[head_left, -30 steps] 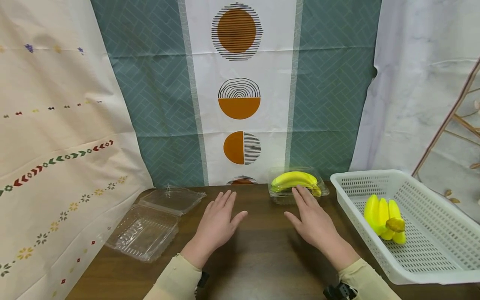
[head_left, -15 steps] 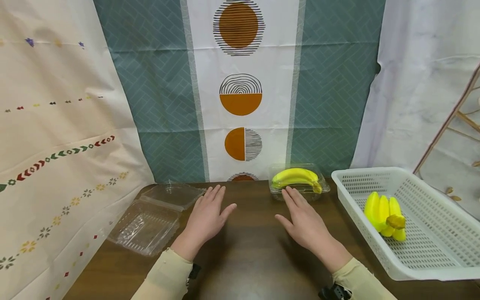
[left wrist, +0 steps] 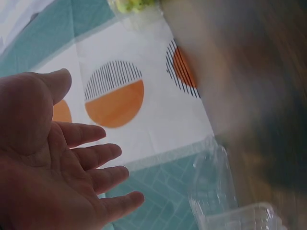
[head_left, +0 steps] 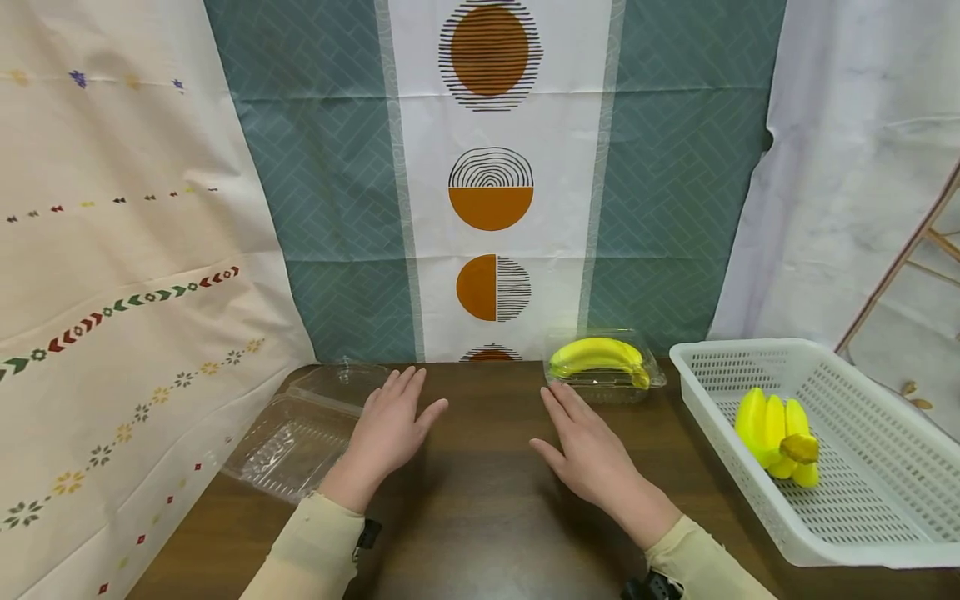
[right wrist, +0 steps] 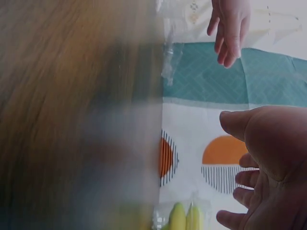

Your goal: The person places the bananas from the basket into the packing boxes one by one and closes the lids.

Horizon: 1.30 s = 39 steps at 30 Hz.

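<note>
My left hand (head_left: pixel 386 437) is held over the table with straight fingers and holds nothing. It overlaps the right side of an open, clear plastic clamshell box (head_left: pixel 288 454) in the head view; in the left wrist view the box (left wrist: pixel 213 187) lies beyond the little finger. Spread to the other side, my right hand (head_left: pixel 596 454) also holds nothing, its palm facing inward in the right wrist view. Its fingertips are just in front of a second clear clamshell (head_left: pixel 600 396), which has yellow bananas (head_left: pixel 596 354) inside.
At the right a white perforated plastic basket (head_left: pixel 795 533) holds a bunch of bananas (head_left: pixel 768 433). The brown wooden table (head_left: pixel 487 508) meets a patterned cloth backdrop (head_left: pixel 491 292) behind. Another cloth (head_left: pixel 150 333) hangs along the left.
Both hands have drifted left, the left one now overlapping the open clamshell and the right one moving away from the basket. The head view has shifted slightly. Boxes and bananas stay put.
</note>
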{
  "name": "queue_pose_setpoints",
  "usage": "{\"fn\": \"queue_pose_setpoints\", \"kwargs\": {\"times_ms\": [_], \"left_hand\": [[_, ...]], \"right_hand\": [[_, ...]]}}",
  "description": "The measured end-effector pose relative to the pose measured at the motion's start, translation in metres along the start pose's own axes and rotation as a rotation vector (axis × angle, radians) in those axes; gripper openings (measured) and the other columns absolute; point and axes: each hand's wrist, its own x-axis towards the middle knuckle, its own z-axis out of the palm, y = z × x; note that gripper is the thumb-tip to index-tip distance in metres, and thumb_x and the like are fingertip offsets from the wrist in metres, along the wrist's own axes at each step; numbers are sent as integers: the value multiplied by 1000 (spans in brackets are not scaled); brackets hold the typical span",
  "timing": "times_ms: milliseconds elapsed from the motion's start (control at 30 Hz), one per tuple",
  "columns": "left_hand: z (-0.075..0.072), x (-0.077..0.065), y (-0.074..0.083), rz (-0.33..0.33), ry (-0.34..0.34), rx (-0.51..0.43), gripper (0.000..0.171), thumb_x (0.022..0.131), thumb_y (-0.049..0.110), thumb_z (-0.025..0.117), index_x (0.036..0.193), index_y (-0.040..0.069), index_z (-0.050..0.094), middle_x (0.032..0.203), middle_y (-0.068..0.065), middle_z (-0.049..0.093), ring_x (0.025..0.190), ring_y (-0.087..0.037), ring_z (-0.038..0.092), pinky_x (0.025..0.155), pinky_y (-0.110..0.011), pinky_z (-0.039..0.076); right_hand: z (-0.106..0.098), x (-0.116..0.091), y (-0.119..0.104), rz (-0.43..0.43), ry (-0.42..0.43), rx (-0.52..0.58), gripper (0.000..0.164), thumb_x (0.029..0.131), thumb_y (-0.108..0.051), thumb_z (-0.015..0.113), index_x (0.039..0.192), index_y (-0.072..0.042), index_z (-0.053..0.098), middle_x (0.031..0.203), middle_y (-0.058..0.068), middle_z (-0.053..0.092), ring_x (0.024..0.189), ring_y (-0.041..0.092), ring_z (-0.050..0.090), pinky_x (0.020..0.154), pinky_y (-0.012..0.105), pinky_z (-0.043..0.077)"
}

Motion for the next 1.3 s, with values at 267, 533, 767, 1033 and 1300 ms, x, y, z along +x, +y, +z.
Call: {"fn": "queue_pose_setpoints", "kwargs": {"times_ms": [267, 533, 767, 1033, 1300], "left_hand": [[-4, -1, -16, -15, 14, 6, 74, 113, 47, 62, 164, -4, 47, 171, -28, 40, 162, -51, 28, 127, -71, 25], [-11, -2, -36, -38, 28, 6, 77, 115, 48, 59, 166, -7, 41, 172, -31, 37, 162, -52, 26, 126, -74, 24], [-21, -3, -54, -76, 49, 3, 78, 116, 49, 55, 165, -9, 40, 171, -34, 35, 161, -56, 24, 125, -77, 23], [-30, -5, -76, -126, 45, 23, 79, 117, 50, 51, 166, -10, 36, 171, -36, 32, 160, -59, 24, 124, -78, 23], [-38, -7, -93, -170, 42, 11, 80, 117, 51, 48, 167, -11, 33, 172, -38, 28, 160, -59, 19, 124, -79, 22]], "right_hand": [[12, 11, -19, -50, -49, -21, 80, 105, -36, 79, 166, 3, 44, 173, 22, 41, 161, 40, 36, 126, 56, 38], [22, 20, -38, -113, -98, -40, 81, 106, -39, 77, 167, 2, 44, 173, 21, 41, 162, 39, 36, 127, 54, 37], [33, 25, -52, -158, -130, -46, 80, 108, -43, 73, 168, -1, 43, 174, 19, 40, 162, 37, 35, 127, 54, 37], [43, 31, -69, -196, -159, -49, 78, 109, -45, 71, 169, -3, 43, 174, 17, 40, 163, 34, 35, 127, 51, 38], [48, 38, -88, -222, -197, -72, 78, 111, -47, 68, 171, -5, 40, 177, 13, 37, 164, 30, 33, 128, 48, 36]]}}
